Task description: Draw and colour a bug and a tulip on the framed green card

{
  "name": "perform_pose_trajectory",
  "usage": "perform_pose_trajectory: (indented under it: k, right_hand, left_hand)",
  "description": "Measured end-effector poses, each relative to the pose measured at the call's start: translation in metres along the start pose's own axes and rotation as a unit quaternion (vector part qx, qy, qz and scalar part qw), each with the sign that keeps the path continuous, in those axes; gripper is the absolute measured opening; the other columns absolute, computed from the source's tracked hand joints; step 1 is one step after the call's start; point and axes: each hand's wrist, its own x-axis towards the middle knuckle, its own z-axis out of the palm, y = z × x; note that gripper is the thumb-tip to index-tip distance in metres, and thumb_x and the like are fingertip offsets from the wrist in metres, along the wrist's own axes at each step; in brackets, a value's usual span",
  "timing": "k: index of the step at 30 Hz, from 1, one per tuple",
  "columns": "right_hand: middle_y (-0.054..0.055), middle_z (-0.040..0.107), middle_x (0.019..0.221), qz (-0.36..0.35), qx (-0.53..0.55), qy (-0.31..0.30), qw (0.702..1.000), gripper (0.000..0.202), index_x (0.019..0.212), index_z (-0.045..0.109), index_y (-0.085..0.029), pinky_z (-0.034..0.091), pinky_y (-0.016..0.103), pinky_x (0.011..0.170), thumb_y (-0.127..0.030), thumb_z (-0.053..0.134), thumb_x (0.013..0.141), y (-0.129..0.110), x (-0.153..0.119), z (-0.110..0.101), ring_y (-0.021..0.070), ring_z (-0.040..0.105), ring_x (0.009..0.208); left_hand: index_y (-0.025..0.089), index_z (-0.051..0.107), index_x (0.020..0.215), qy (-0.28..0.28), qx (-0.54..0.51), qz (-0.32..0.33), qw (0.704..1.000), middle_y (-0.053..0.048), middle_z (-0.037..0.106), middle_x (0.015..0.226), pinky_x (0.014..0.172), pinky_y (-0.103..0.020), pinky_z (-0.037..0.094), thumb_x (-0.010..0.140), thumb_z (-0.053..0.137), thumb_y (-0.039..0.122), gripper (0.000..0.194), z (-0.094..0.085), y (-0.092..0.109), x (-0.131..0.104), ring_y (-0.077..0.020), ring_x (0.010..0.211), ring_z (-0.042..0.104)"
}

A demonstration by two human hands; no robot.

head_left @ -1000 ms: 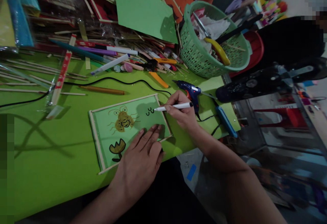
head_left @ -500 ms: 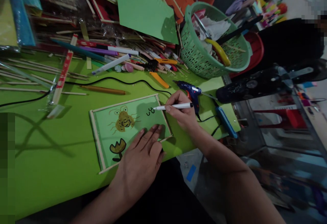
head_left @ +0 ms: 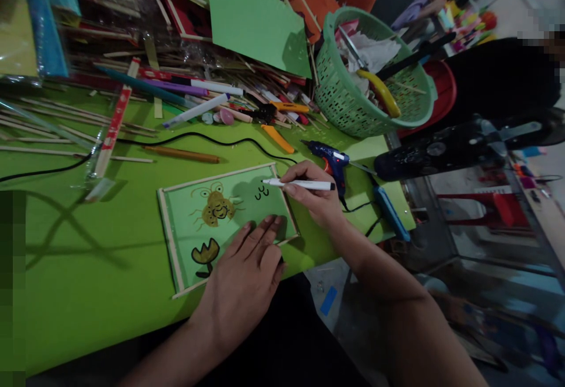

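A green sheet of paper [head_left: 238, 237] edged with thin wooden sticks lies on the table. It bears a brown bug drawing [head_left: 218, 209], a brown tulip with a black outline [head_left: 205, 252] and small black curved marks [head_left: 261, 192] near its upper right. My left hand [head_left: 247, 269] lies flat over the lower part of the sheet, fingers stretched out. Between the thumb and fingers of my right hand [head_left: 315, 192] is a white marker [head_left: 304, 184], its tip at the black marks. Whether the tip touches the paper I cannot tell.
A blue glue gun [head_left: 331, 160] lies just beyond my right hand, its black cord [head_left: 207, 135] crossing the table. Behind stand a green basket [head_left: 353, 92], orange-handled pliers [head_left: 278, 138], several markers and piled wooden sticks. A brown pen [head_left: 183, 154] lies left of the basket.
The marker tip has shifted slightly up, and a small mark shows by it above the earlier curves. My left hand stays in place. The whole view has shifted slightly.
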Motion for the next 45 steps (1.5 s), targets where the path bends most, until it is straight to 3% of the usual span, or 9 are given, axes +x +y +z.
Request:
perform_pose_trajectory:
  k: [5, 10, 45]
  right_hand:
    - [-0.002, 0.058, 0.074, 0.024, 0.028, 0.018, 0.999, 0.017, 0.086, 0.062, -0.024, 0.037, 0.027, 0.054, -0.036, 0.073, 0.082, 0.0042, -0.0013, 0.0023, 0.0125, 0.048, 0.062]
    - [-0.004, 0.056, 0.071, 0.011, 0.022, 0.017, 1.000, 0.013, 0.082, 0.059, -0.023, 0.034, 0.026, 0.054, -0.029, 0.071, 0.084, 0.0057, -0.0014, 0.0042, 0.0113, 0.045, 0.060]
    - [-0.004, 0.056, 0.073, -0.002, -0.022, -0.010, 1.000, 0.014, 0.081, 0.057, -0.023, 0.037, 0.026, 0.056, -0.027, 0.069, 0.085, 0.0031, -0.0005, 0.0051, 0.0114, 0.049, 0.063]
  left_hand:
    - [0.014, 0.065, 0.108, -0.002, 0.003, -0.004, 1.000, -0.012, 0.057, 0.146, 0.114, -0.049, 0.044, 0.097, 0.048, 0.018, 0.020, 0.0000, 0.0006, -0.0010, -0.0258, 0.137, 0.052]
    - [0.014, 0.065, 0.107, 0.001, 0.003, -0.002, 1.000, -0.013, 0.058, 0.146, 0.113, -0.049, 0.045, 0.097, 0.048, 0.018, 0.020, 0.0015, 0.0003, -0.0021, -0.0259, 0.136, 0.053]
    - [0.013, 0.066, 0.111, 0.009, -0.009, -0.007, 1.000, -0.014, 0.059, 0.143, 0.111, -0.050, 0.047, 0.097, 0.049, 0.018, 0.022, -0.0002, 0.0006, -0.0003, -0.0267, 0.133, 0.056]
